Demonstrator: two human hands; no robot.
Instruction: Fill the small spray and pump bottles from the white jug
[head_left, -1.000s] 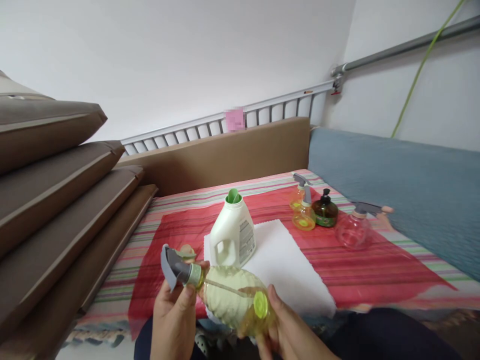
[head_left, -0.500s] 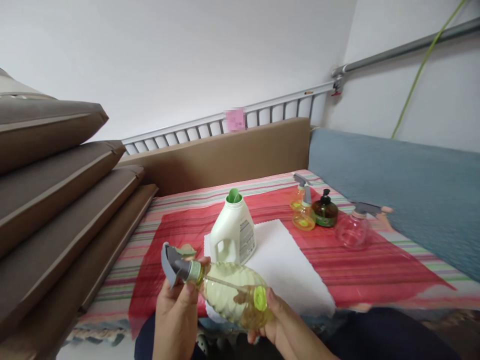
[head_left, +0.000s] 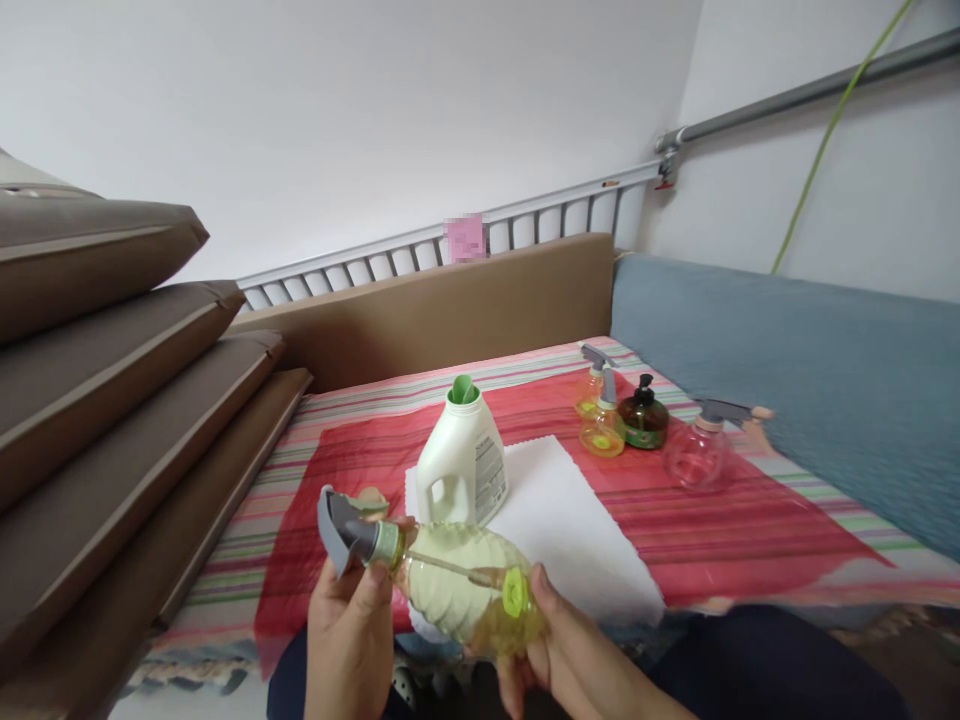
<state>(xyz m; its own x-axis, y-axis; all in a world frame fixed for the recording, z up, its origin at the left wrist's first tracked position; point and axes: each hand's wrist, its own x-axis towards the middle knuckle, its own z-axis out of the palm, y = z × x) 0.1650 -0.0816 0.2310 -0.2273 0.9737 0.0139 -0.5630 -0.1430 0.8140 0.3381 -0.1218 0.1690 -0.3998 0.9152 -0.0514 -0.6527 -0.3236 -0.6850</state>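
A clear yellow spray bottle (head_left: 457, 590) with a grey trigger head lies on its side between both my hands, low in the view. My left hand (head_left: 349, 630) is closed round its neck just below the trigger. My right hand (head_left: 559, 655) cups its base, fingers wrapped round it. A green disc shows at the bottle's bottom. Just behind it a white detergent jug (head_left: 461, 465) with a green spout stands on a white cloth (head_left: 570, 525).
A red sheet (head_left: 720, 520) over a striped cover holds two small yellow spray bottles (head_left: 600, 420), a dark pump bottle (head_left: 643, 415) and a clear pink spray bottle (head_left: 694, 450). Brown cushions (head_left: 112, 380) are stacked at left. A blue cover (head_left: 810, 370) lies at right.
The bottle has turned slightly in my hands and my right hand has shifted on its base. The view has drifted a little; the other things stay put.
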